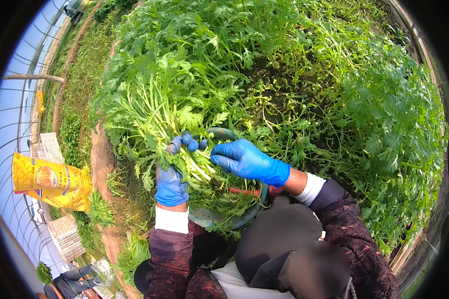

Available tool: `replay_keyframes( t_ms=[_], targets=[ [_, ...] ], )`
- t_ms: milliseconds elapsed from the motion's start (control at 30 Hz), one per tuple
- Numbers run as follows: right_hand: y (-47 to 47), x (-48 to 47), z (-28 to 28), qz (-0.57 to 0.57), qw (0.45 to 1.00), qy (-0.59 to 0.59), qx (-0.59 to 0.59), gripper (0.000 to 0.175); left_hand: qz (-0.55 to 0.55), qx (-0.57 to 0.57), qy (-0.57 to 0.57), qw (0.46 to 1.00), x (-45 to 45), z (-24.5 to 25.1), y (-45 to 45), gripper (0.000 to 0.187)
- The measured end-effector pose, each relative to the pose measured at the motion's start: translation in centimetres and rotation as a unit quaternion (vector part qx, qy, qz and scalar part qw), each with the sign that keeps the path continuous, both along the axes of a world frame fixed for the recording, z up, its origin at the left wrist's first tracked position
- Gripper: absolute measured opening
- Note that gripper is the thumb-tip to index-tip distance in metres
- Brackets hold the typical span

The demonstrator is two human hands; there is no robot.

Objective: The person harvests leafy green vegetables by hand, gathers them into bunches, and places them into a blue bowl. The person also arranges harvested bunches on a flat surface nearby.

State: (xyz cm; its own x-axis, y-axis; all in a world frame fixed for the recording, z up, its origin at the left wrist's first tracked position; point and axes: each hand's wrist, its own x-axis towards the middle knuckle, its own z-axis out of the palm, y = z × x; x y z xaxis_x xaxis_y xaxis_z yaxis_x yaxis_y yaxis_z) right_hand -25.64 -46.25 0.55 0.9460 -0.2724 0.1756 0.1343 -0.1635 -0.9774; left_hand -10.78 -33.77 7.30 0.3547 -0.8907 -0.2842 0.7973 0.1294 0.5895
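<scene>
My left hand (174,179), in a blue glove, grips a bunch of leafy greens (161,123) that look like crown daisy. Its fingers wrap around the pale stems, whose cut ends point right and down. Close to those stem ends is my right hand (243,159), also in a blue glove, with thumb and fingers drawn together. Whether a stem or leaf is pinched in it cannot be seen. Below both hands, a green round tub (209,216) holds loose greens, partly hidden. A red handle (243,191) of some tool lies across the greens there.
Dense standing greens (396,108) surround a patch of bare soil (277,86). Left of me runs a dirt path (108,183) with a yellow printed sack (52,183), plastic crates (65,237) and a pile of cut greens (134,258). Another person (73,280) is at lower left.
</scene>
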Motion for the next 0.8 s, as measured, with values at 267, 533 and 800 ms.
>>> replay_keyframes(
  t_ms=[267,533,800],
  targets=[
    [-9.7,-0.4,-9.9,-0.339,0.912,0.179,-0.143,0.047,-0.062,-0.345,-0.135,0.927,3.5,6.6,0.8,0.033],
    [-8.0,10.6,-15.9,-0.154,0.906,0.236,-0.314,0.100,-0.016,-0.088,-0.119,0.989,-0.3,-2.8,1.2,0.032],
    [-6.7,12.4,-16.6,-0.171,0.842,0.260,-0.441,0.042,0.081,0.113,-0.129,0.982,5.3,-6.4,2.1,0.037]
  ],
)
